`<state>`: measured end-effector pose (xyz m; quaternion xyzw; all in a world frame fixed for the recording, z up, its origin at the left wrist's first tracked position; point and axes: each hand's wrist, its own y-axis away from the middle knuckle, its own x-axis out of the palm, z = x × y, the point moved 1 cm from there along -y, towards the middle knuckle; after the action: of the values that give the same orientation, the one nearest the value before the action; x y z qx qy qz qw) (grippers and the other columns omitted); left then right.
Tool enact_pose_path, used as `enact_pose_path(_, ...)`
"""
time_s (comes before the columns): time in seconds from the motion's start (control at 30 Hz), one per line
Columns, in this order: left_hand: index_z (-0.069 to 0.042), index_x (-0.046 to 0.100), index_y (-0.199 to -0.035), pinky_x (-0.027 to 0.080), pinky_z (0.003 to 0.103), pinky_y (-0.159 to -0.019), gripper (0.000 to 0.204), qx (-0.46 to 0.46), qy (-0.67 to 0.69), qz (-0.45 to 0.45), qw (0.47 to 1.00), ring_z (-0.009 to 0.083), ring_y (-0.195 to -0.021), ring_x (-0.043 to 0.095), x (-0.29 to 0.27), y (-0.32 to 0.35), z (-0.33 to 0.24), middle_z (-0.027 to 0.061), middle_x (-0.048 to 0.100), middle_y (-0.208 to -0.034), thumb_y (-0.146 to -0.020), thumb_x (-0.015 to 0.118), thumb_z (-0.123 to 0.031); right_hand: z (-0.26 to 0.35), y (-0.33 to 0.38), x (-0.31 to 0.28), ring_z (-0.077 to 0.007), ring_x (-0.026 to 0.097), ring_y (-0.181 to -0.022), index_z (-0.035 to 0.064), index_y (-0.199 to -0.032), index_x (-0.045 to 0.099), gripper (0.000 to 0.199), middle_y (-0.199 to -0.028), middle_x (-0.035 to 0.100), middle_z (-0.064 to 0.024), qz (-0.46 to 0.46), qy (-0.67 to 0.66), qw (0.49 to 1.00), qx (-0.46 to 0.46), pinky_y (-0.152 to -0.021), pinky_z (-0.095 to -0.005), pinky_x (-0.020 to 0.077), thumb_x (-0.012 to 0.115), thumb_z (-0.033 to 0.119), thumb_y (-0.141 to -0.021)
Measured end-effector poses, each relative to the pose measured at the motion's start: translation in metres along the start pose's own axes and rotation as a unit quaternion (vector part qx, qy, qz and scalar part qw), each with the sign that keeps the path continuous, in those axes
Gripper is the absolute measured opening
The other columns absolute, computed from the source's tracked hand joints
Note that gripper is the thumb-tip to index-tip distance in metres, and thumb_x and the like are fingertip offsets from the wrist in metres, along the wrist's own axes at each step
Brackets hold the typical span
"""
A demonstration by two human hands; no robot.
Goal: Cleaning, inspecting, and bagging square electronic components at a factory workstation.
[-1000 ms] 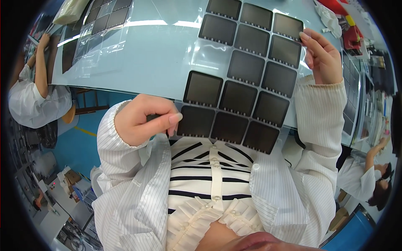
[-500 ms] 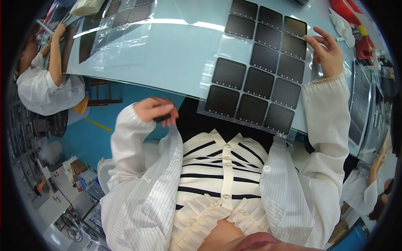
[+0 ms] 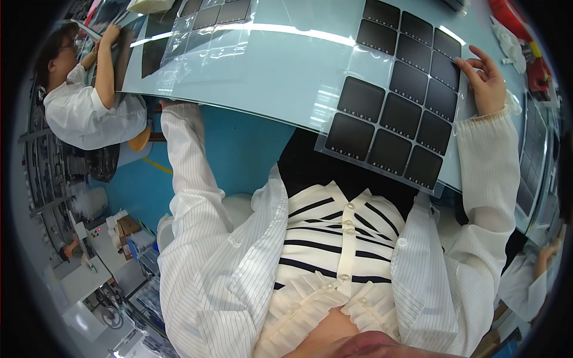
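**Hand placement on a sheet of dark square pads at the bench edge**

The clear plastic sheet carrying rows of dark square pads (image 3: 397,104) lies on the pale blue glossy table (image 3: 280,77), its near corner overhanging the edge; the right hand (image 3: 486,80) rests open, fingers spread, on the sheet's far right margin; steadying is best done by pressing that margin flat. The left hand is hidden beneath the table, only its striped white sleeve (image 3: 185,161) showing, so its grip cannot be told; a co-worker (image 3: 89,101) sits at far left.
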<state>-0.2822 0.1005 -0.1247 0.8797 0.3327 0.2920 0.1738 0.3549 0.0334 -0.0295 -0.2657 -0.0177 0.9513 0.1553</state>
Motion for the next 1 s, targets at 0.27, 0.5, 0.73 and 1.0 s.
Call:
enact_pose_path(0.27, 0.001, 0.063, -0.106, 0.044, 0.03, -0.084, 0.039, 0.403, -0.07, -0.185, 0.894, 0.0196, -0.093, 0.058, -0.007, 0.046, -0.003, 0.0117, 0.062, -0.105, -0.088, 0.061, -0.034, 0.006, 0.005, 0.001, 0.0017, 0.047, -0.059, 0.0048, -0.121, 0.058, 0.049, -0.084, 0.061, 0.0038, -0.002, 0.022, 1.0, -0.001, -0.051, -0.0148, 0.0338, 0.076, 0.021, -0.079)
enact_pose_path(0.5, 0.001, 0.056, -0.123, 0.042, 0.033, -0.093, 0.064, 0.437, -0.496, -0.003, 0.75, 0.0218, -0.101, 0.058, 0.024, 0.082, -0.068, 0.0143, 0.061, -0.112, -0.08, 0.07, -0.044, 0.009, 0.005, 0.0, -0.0004, 0.05, -0.061, 0.0045, -0.123, 0.056, 0.051, -0.086, 0.061, 0.0021, -0.001, 0.041, 0.999, 0.014, -0.054, -0.0153, 0.037, 0.076, 0.023, -0.08)
enact_pose_path(0.73, 0.003, 0.048, -0.132, 0.047, 0.036, -0.09, 0.108, 0.302, -0.791, -0.048, 0.53, 0.0282, -0.102, 0.062, 0.102, 0.069, -0.061, 0.0193, 0.062, -0.113, -0.059, 0.072, -0.073, 0.012, 0.006, -0.007, -0.0051, 0.054, -0.066, 0.0062, -0.124, 0.057, 0.053, -0.096, 0.063, -0.001, -0.034, 0.023, 0.998, 0.047, -0.061, -0.0191, 0.0431, 0.076, 0.028, -0.079)
enact_pose_path(1.0, 0.001, 0.059, -0.11, 0.049, 0.027, -0.073, 0.054, 0.095, -0.662, 0.126, 0.733, 0.0139, -0.077, 0.062, 0.116, 0.05, -0.072, 0.0077, 0.066, -0.093, -0.072, 0.082, -0.03, 0.013, -0.009, -0.03, -0.0063, 0.053, -0.071, 0.0056, -0.123, 0.059, 0.048, -0.102, 0.061, -0.0012, -0.037, -0.015, 0.998, 0.043, -0.061, -0.0188, 0.0397, 0.074, 0.024, -0.081)
